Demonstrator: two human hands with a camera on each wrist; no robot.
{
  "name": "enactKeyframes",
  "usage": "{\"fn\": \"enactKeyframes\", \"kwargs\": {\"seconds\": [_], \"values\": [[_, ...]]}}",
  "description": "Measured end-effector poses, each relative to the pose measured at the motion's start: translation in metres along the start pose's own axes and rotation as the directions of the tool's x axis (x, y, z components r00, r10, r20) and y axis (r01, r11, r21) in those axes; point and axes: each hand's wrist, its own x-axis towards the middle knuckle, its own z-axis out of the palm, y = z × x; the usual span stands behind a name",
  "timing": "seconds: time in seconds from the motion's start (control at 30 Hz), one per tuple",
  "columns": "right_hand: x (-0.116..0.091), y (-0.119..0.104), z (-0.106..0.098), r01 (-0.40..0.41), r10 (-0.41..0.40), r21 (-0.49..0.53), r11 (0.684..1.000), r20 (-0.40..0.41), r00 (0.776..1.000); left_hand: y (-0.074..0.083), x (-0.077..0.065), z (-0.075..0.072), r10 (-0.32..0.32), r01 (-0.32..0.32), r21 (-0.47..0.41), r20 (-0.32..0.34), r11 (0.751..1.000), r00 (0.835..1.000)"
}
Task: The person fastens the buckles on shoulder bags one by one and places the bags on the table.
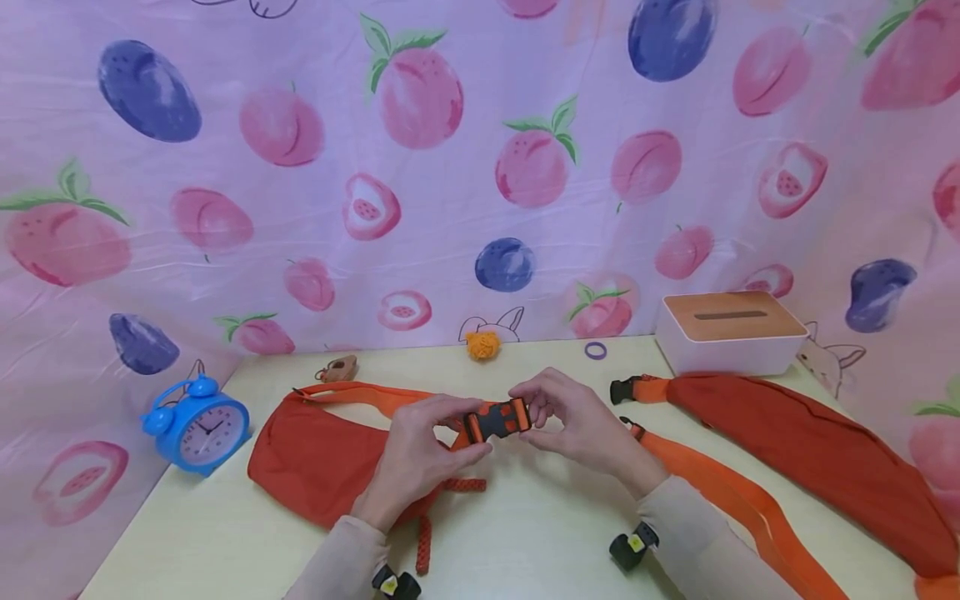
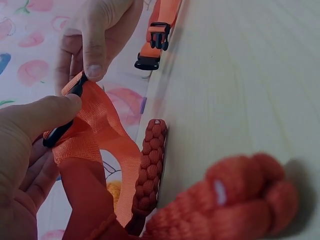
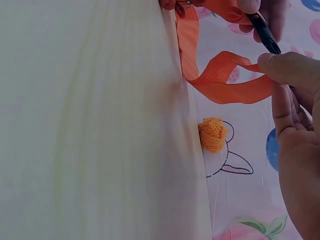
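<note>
A black side-release buckle (image 1: 497,419) on orange webbing is joined end to end and lifted above the table. My left hand (image 1: 420,446) pinches its left end between thumb and fingers. The thumb and fingers of my right hand (image 1: 573,421) grip its right end. Below and to the left lies the red waist bag (image 1: 318,458) that the orange strap (image 2: 117,145) belongs to. Its braided red pull cords (image 2: 154,160) hang near the tabletop. In the right wrist view, the strap (image 3: 225,90) loops down from the buckle (image 3: 265,34).
At the right lies a second red waist bag (image 1: 810,467) with an unfastened buckle (image 1: 622,390). A white tissue box (image 1: 731,346) stands behind it. A blue alarm clock (image 1: 201,425) is at the left. Along the back edge are a yarn ball (image 1: 482,345), purple ring (image 1: 596,350) and brown item (image 1: 339,368).
</note>
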Motion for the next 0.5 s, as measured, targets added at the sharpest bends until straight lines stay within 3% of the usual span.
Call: {"fn": "enactKeyframes", "kwargs": {"seconds": [0.27, 0.5], "values": [[-0.0010, 0.0045, 0.0006, -0.019, 0.018, -0.028, 0.999, -0.044, 0.999, 0.0007, -0.0010, 0.0000, -0.061, 0.057, -0.084, -0.043, 0.995, 0.997], [-0.0017, 0.0055, 0.0009, -0.026, 0.026, 0.002, 1.000, -0.048, 0.999, 0.0010, -0.0017, -0.0010, -0.042, 0.040, -0.075, -0.018, 0.996, 0.999]]}}
